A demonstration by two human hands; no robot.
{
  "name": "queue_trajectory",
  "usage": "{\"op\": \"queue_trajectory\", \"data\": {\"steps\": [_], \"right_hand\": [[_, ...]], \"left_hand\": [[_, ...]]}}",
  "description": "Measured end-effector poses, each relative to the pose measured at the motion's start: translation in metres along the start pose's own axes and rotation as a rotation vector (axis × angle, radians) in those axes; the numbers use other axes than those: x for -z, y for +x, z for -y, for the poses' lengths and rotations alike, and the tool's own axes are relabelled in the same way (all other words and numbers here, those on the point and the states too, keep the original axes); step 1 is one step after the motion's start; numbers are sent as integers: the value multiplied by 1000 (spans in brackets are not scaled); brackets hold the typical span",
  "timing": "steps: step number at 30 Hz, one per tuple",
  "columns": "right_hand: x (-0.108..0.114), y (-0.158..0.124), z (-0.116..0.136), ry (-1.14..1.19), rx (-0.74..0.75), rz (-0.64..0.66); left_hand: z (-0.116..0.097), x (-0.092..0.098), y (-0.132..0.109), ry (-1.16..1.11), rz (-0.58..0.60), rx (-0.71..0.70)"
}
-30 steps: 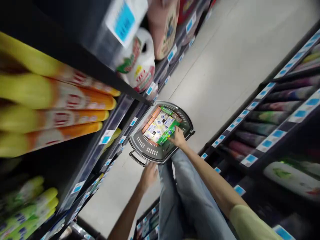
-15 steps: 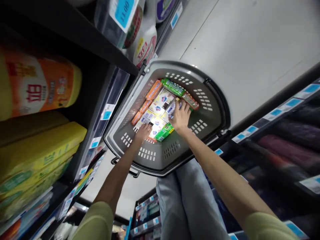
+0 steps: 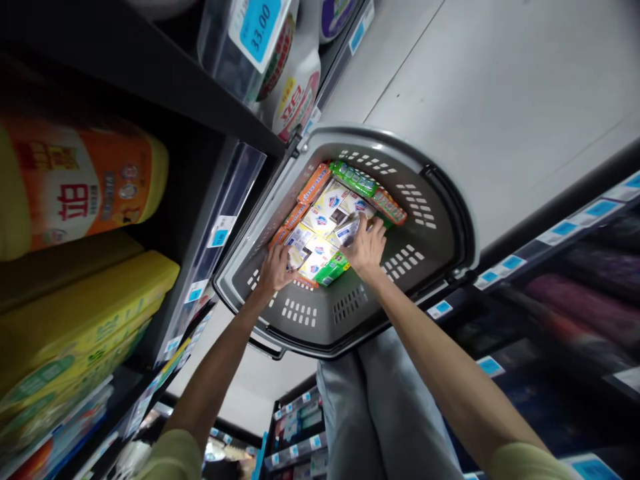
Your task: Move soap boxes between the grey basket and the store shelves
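Note:
A grey basket holds several white and yellow boxes, edged by orange packs on the left and green packs at the top. Inside it, my right hand has its fingers closed round a white and blue box. My left hand reaches over the basket's lower left part, fingers curved round the edge of another white box. Near the right hand lies a red-orange pack, and a green pack sits below the boxes.
Shelves on the left carry an orange-labelled bottle and yellow packages. White bottles stand above the basket's left corner. Dark shelves with blue price tags run along the right. My legs are below the basket.
My left hand has shifted left and its fingers have spread round a box's edge. The box at my right hand has tilted slightly. The view has moved a little.

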State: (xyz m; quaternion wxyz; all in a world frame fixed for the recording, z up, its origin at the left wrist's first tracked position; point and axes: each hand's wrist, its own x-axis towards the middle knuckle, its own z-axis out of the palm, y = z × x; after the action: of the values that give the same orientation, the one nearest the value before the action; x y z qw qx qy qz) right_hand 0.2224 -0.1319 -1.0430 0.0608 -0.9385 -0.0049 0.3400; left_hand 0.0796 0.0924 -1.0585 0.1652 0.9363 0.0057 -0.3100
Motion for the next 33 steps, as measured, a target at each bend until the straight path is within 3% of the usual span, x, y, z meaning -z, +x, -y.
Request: {"op": "queue_trajectory", "data": {"steps": [3,8,14,17,20,23,26,30,33], "right_hand": [[-8,-13,-2,-9,5,23],[-18,-15,-9,-231,251,95],[-21,-13,-5,-278,428,79],[-19,-19,-2,-145,284,154],[-2,-36,0,226,50,287],[45,-72,4,912,-39,482],[123,-126,12,1480,-52,632],[251,-205,30,1767,-16,748],[349,-253,50,1838,67,729]], "left_hand": [[-16,-4,8,-113,-119,229],[-42,-22,35,-146,-106,403],[-42,-25,50,-323,-160,562],[-33,-20,40,-418,-183,612],[-31,-3,6,-567,-201,687],[-48,33,-51,-751,-199,773],[-83,84,-118,-944,-202,812],[-143,158,-206,-1174,-244,776],[-190,210,-270,-1304,-287,717]]}}
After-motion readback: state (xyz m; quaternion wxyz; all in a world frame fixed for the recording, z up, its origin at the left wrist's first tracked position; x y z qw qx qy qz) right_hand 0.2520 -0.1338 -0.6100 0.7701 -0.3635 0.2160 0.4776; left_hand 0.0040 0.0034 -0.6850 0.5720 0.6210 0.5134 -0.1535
